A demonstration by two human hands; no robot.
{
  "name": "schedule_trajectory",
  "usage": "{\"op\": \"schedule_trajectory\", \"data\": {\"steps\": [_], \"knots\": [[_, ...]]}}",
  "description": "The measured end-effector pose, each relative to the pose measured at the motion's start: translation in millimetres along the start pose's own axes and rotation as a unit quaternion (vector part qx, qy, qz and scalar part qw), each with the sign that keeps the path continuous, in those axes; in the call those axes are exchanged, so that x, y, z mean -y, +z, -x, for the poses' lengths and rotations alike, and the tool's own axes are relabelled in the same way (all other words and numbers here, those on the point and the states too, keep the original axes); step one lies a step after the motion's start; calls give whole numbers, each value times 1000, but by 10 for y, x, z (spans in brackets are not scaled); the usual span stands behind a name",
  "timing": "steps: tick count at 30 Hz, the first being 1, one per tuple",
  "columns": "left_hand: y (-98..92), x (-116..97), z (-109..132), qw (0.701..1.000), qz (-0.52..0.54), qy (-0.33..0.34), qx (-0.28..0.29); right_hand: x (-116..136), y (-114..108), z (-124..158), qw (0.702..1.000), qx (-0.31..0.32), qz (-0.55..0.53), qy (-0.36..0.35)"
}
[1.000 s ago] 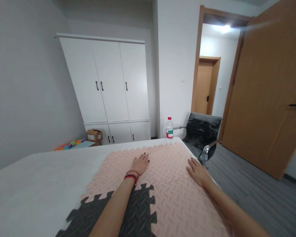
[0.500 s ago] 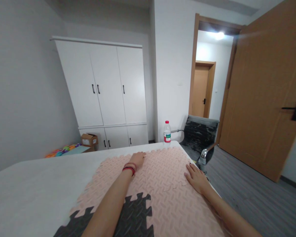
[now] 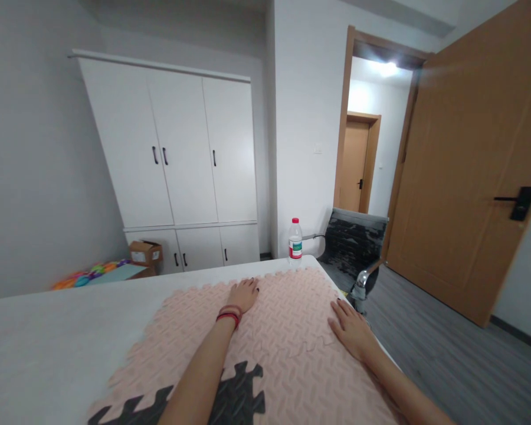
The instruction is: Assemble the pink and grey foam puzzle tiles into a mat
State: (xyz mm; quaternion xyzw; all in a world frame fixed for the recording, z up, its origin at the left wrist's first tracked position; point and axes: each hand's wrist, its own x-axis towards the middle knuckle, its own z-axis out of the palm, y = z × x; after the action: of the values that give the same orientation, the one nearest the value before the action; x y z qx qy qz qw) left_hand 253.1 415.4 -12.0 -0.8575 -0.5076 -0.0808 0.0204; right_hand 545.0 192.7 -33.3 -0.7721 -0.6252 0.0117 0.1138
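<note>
Pink foam puzzle mats [image 3: 287, 313] with a raised tread pattern lie joined on a white table [image 3: 57, 342]. A black foam mat [image 3: 236, 395] shows at the near edge, its teeth against the pink ones and partly hidden by my left forearm. My left hand [image 3: 244, 294], with red bands at the wrist, rests palm down on the pink mat near its far side, fingers stretched forward. Flat on the right part of the pink mat lies my right hand [image 3: 353, 329], fingers spread, close to the table's right edge. Neither hand holds anything.
A plastic bottle [image 3: 295, 241] with a red cap stands at the table's far right corner. Beyond the right edge is a worn black chair [image 3: 351, 239]. A cardboard box [image 3: 145, 252] sits by the white cabinet [image 3: 181, 147]. At right, a wooden door [image 3: 464, 177] stands ajar.
The view has shifted slightly, so the mats sit lower in it. My left hand's fingers have opened out and show more. My right hand stays flat on the mat.
</note>
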Motion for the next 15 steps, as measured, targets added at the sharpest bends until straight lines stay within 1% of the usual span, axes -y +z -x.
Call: {"op": "schedule_trajectory", "data": {"steps": [5, 9, 12, 15], "knots": [[-66, -65, 58, 1000, -3, -9, -4, -21, 28, -9, 1000, -12, -8, -2], [-203, -177, 216, 1000, 0, -13, 13, -10, 13, 11, 1000, -20, -15, 1], [-343, -284, 443, 1000, 10, 8, 26, -1, -3, 38, 999, -30, -22, 0], [-552, -365, 824, 998, 26, 48, 43, -18, 19, 50, 999, -34, -23, -6]]}}
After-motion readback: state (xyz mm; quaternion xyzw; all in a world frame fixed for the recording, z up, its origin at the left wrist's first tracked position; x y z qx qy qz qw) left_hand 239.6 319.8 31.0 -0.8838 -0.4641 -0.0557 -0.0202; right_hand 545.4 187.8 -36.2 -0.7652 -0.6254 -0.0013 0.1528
